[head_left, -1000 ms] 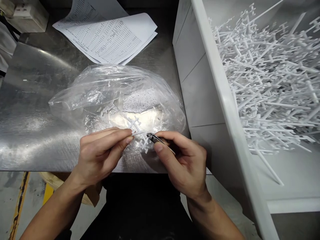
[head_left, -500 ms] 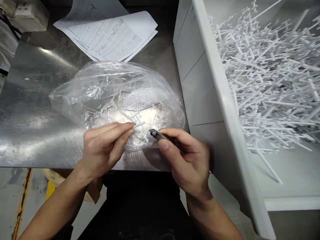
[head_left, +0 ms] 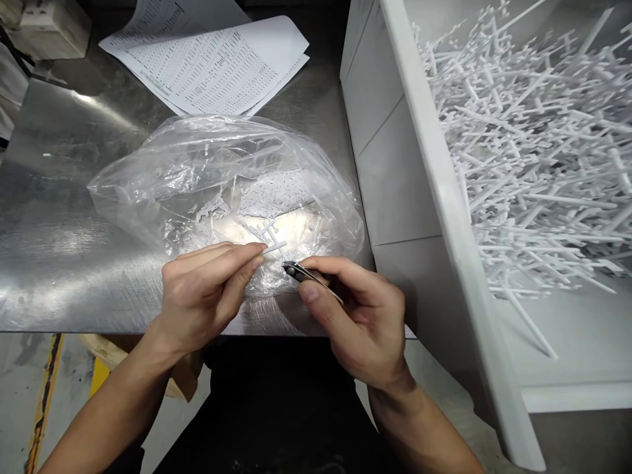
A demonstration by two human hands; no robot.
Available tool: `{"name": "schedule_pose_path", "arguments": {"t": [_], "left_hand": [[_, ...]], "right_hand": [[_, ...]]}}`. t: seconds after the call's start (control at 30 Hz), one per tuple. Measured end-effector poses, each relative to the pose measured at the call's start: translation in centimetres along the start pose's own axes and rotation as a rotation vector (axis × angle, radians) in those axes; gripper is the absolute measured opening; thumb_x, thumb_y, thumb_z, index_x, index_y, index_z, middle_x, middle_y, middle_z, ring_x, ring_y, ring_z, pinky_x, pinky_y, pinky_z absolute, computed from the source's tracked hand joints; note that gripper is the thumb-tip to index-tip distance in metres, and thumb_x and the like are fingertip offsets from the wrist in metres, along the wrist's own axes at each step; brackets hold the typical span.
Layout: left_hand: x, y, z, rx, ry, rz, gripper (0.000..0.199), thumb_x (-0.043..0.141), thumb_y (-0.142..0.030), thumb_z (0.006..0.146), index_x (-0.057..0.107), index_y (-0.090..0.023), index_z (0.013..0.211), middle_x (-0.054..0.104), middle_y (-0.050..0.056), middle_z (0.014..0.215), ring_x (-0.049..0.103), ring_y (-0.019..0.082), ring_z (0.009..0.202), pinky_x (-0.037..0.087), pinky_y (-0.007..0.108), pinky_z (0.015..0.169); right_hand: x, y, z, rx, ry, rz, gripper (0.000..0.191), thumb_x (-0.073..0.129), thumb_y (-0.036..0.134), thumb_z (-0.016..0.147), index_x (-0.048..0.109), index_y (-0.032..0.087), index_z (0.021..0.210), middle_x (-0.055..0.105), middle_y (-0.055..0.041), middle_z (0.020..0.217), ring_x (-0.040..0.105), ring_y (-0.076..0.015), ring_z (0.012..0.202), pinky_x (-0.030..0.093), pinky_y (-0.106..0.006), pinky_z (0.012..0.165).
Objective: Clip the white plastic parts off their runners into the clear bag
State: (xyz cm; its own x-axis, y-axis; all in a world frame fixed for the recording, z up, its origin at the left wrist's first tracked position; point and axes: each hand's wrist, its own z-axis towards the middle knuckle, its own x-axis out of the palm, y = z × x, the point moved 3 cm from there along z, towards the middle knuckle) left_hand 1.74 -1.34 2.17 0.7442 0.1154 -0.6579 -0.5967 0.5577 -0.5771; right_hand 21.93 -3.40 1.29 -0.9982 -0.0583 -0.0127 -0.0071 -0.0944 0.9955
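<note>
A white branched plastic piece [head_left: 274,247] is pinched between the thumb and fingers of my left hand [head_left: 210,293], its thin branches reaching over the plastic bag. My right hand [head_left: 358,316] grips a small metal nail clipper [head_left: 313,279], whose jaws lie close to the lower branches of the piece. Whether the jaws touch it is hard to tell. Beneath both, a clear plastic bag [head_left: 172,164] lies on the metal table, with many tiny white parts [head_left: 276,192] in it.
Printed papers [head_left: 212,66] lie behind the bag. To the right, a tall-walled white bin [head_left: 429,151] holds a tangled heap of white branched sticks [head_left: 543,164]. A pale box [head_left: 56,29] stands at the back left of the metal table [head_left: 54,263].
My right hand has moved left with the nail clipper, bringing it closer to the white piece. My left hand has hardly moved.
</note>
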Motion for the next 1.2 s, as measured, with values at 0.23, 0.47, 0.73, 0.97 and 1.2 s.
{"name": "schedule_pose_path", "arguments": {"t": [0.23,0.47,0.73,0.97,1.2], "left_hand": [[0.2,0.2,0.0,0.033,0.011,0.016,0.020,0.074,-0.010,0.099,0.078,-0.021,0.116,0.083,0.000,0.092,0.080,0.012,0.079,0.068,0.023,0.080],[0.4,0.3,-0.4,0.062,-0.009,0.062,0.021,0.073,-0.008,0.099,0.076,-0.021,0.115,0.081,0.000,0.089,0.079,0.013,0.079,0.066,0.023,0.079],[0.4,0.2,0.1,0.029,0.000,0.086,0.017,0.071,-0.013,0.102,0.078,-0.023,0.114,0.082,-0.001,0.087,0.078,0.012,0.073,0.065,0.023,0.071],[0.2,0.1,0.3,-0.049,-0.002,0.088,0.012,0.070,-0.016,0.103,0.079,-0.021,0.110,0.084,-0.001,0.090,0.079,0.012,0.075,0.064,0.020,0.069],[0.2,0.2,0.2,-0.028,-0.004,0.071,0.016,0.060,-0.016,0.108,0.075,-0.019,0.105,0.082,0.001,0.087,0.078,0.013,0.075,0.063,0.023,0.067]], "right_hand": [[-0.1,-0.2,0.0,-0.003,0.019,-0.056,0.012,0.076,0.023,0.101,0.082,0.023,0.111,0.081,-0.0016,0.086,0.070,-0.0161,0.069,0.054,-0.029,0.059],[-0.1,-0.1,0.3,0.026,0.025,-0.043,0.010,0.076,0.022,0.101,0.083,0.024,0.108,0.084,-0.0014,0.090,0.074,-0.0172,0.074,0.059,-0.031,0.066],[0.0,0.1,0.8,0.149,-0.022,-0.067,0.015,0.075,0.031,0.101,0.084,0.020,0.098,0.064,0.0024,0.062,0.053,-0.0124,0.052,0.039,-0.026,0.045],[-0.3,-0.2,0.7,0.144,-0.115,0.045,0.007,0.077,0.026,0.097,0.082,0.022,0.100,0.068,0.0036,0.068,0.057,-0.0107,0.057,0.049,-0.022,0.053],[-0.7,-0.2,-0.3,0.046,-0.176,-0.010,0.011,0.080,0.023,0.094,0.083,0.025,0.105,0.070,0.0024,0.074,0.065,-0.0142,0.062,0.057,-0.026,0.058]]}}
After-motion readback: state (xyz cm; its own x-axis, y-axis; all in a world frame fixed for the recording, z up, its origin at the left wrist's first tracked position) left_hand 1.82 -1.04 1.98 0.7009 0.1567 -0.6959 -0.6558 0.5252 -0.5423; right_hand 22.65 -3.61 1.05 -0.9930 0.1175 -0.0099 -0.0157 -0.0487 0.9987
